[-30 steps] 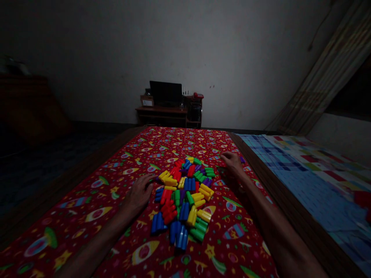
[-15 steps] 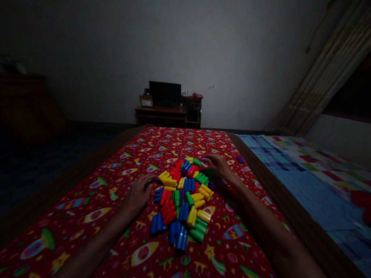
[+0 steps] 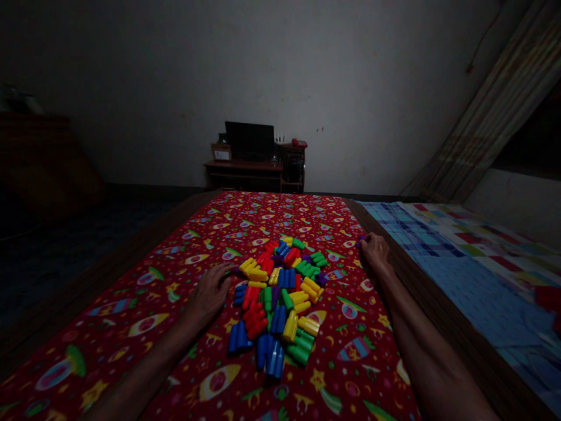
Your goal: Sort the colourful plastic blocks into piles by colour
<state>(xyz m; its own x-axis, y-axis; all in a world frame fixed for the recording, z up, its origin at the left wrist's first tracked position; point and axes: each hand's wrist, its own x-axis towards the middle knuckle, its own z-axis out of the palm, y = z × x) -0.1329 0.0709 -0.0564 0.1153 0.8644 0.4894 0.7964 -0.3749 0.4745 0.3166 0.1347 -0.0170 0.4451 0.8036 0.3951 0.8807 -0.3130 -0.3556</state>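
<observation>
A heap of plastic building blocks (image 3: 277, 318) in red, yellow, blue, green and purple lies on the red patterned cloth. My left hand (image 3: 211, 290) rests at the heap's left edge, open, thumb apart from the fingers. Its fingertips reach toward yellow blocks (image 3: 253, 269), near a small dark purple bit. Off to the right of the heap, my right hand (image 3: 376, 252) is closed on a purple block (image 3: 362, 239) close to the cloth's right edge. The fingers partly cover that block. Green blocks (image 3: 319, 259) lie at the heap's right side.
The cloth (image 3: 280, 213) covers a raised surface with brown borders. To the right is a blue and checked bedspread (image 3: 421, 251). A small desk (image 3: 245, 168) with a dark monitor (image 3: 249, 141) stands against the far wall. A curtain (image 3: 486, 117) hangs at right.
My right hand has moved right, away from the heap with the purple block, to where another purple block lay. Green blocks it had covered now show. My left hand has stayed in place.
</observation>
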